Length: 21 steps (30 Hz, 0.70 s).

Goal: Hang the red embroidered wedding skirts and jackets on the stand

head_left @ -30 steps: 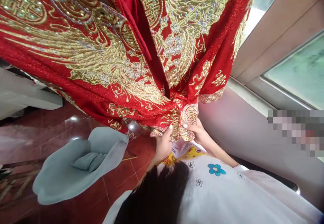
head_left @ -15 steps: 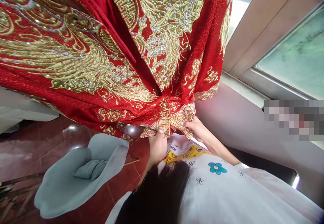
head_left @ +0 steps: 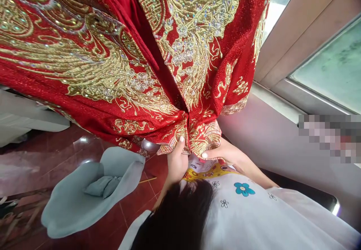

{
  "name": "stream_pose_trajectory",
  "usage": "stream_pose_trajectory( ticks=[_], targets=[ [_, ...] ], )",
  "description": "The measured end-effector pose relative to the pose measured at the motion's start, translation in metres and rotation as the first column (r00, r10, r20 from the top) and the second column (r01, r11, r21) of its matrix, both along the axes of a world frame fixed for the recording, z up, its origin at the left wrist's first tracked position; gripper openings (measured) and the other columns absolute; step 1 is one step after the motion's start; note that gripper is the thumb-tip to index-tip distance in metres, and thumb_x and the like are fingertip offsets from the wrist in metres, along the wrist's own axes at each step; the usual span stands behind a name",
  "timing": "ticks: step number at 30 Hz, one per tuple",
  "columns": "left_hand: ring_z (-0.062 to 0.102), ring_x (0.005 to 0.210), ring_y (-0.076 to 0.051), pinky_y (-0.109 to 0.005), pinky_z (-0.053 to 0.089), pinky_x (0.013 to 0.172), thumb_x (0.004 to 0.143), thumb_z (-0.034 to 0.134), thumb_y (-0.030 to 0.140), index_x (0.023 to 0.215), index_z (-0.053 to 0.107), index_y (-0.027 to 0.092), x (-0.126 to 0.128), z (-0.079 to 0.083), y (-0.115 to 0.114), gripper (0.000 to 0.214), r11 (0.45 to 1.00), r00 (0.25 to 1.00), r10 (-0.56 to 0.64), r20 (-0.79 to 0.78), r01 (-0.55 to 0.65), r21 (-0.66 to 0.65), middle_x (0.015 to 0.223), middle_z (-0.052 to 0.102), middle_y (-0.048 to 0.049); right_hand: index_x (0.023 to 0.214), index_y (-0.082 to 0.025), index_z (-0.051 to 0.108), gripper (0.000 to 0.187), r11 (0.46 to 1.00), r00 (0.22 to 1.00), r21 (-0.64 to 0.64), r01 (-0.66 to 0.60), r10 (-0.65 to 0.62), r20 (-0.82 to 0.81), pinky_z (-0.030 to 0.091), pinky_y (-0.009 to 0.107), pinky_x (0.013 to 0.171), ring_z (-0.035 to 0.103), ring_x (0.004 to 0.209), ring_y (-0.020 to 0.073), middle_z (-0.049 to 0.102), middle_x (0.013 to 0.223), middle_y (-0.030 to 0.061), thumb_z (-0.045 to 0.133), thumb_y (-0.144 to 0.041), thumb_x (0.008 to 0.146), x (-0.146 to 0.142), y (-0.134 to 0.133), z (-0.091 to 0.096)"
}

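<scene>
A big red garment (head_left: 118, 61) thick with gold embroidery and sequins hangs in front of me and fills the upper half of the view. My left hand (head_left: 176, 161) pinches its lower hem from below, thumb on the gold trim. Just to the right, my right hand (head_left: 222, 154) grips the adjoining piece of hem, fingers curled round the edge. The two hands hold the hem edges close together. My white flowered top (head_left: 248, 208) and dark hair (head_left: 175, 220) show at the bottom.
A grey-blue shell-shaped chair with a cushion (head_left: 90, 189) stands on the red tiled floor (head_left: 42, 159) at the lower left. A grey ledge (head_left: 270, 141) and window frame (head_left: 310, 65) run along the right. White furniture (head_left: 28, 118) sits at the far left.
Both hands have shifted along the hem: the left hand's thumb now sits higher on the gold trim, and the right hand has dropped slightly, gathering the edge. The garment has swayed a little.
</scene>
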<state>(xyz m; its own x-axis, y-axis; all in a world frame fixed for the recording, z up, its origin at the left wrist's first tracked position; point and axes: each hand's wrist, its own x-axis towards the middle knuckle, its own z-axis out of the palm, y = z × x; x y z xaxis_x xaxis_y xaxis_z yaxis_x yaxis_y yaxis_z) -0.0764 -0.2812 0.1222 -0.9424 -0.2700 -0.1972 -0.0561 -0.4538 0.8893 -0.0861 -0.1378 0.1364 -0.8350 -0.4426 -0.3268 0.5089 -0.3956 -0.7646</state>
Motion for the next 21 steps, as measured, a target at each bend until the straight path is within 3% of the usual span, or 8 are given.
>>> stream_pose_trajectory(
  ticks=[2, 5, 8, 15, 21],
  targets=[
    [0.040, 0.135, -0.023, -0.036, 0.034, 0.114, 0.077, 0.069, 0.043, 0.118, 0.062, 0.022, -0.004, 0.006, 0.005, 0.046, 0.995, 0.995, 0.095, -0.033, -0.094, 0.026, 0.134, 0.057, -0.0030, 0.073, -0.018, 0.060, 0.033, 0.995, 0.996, -0.023, 0.092, -0.092, -0.002, 0.040, 0.021, 0.047, 0.050, 0.053, 0.0086, 0.059, 0.060, -0.0041, 0.084, -0.025, 0.050, 0.002, -0.004, 0.008],
    [0.042, 0.134, -0.025, -0.036, 0.036, 0.113, 0.075, 0.072, 0.042, 0.117, 0.063, 0.021, -0.010, 0.017, 0.012, 0.048, 0.970, 0.969, 0.241, -0.057, -0.238, 0.053, 0.135, 0.056, -0.0030, 0.060, -0.017, 0.052, 0.035, 0.962, 0.963, -0.074, 0.263, -0.266, -0.041, 0.032, 0.020, 0.041, 0.040, 0.044, 0.0057, 0.048, 0.048, -0.0056, 0.082, -0.035, 0.058, -0.001, -0.017, 0.018],
    [0.044, 0.133, -0.025, -0.036, 0.039, 0.112, 0.074, 0.074, 0.037, 0.122, 0.059, 0.021, -0.014, 0.025, 0.021, 0.053, 0.953, 0.944, 0.302, -0.132, -0.296, 0.064, 0.139, 0.052, -0.0044, 0.056, -0.018, 0.047, 0.039, 0.913, 0.905, -0.124, 0.389, -0.404, -0.131, 0.033, 0.021, 0.042, 0.039, 0.043, 0.0060, 0.045, 0.046, -0.0054, 0.078, -0.040, 0.064, -0.007, -0.035, 0.022],
    [0.040, 0.135, -0.026, -0.040, 0.031, 0.116, 0.075, 0.072, 0.043, 0.124, 0.056, 0.021, -0.019, 0.022, 0.028, 0.056, 0.867, 0.864, 0.441, -0.240, -0.480, -0.134, 0.138, 0.053, -0.0065, 0.064, -0.019, 0.052, 0.032, 0.893, 0.890, -0.149, 0.424, -0.442, -0.114, 0.042, 0.024, 0.049, 0.045, 0.047, 0.0089, 0.052, 0.051, -0.0040, 0.076, -0.041, 0.066, -0.009, -0.048, 0.021],
    [0.048, 0.128, -0.028, -0.040, 0.039, 0.110, 0.076, 0.072, 0.038, 0.116, 0.060, 0.017, -0.019, 0.014, 0.024, 0.048, 0.834, 0.858, 0.443, -0.259, -0.501, -0.233, 0.133, 0.056, -0.0103, 0.067, -0.018, 0.052, 0.032, 0.891, 0.895, -0.147, 0.429, -0.442, -0.066, 0.042, 0.023, 0.048, 0.045, 0.048, 0.0087, 0.052, 0.053, -0.0038, 0.077, -0.039, 0.066, -0.008, -0.048, 0.017]
  ],
)
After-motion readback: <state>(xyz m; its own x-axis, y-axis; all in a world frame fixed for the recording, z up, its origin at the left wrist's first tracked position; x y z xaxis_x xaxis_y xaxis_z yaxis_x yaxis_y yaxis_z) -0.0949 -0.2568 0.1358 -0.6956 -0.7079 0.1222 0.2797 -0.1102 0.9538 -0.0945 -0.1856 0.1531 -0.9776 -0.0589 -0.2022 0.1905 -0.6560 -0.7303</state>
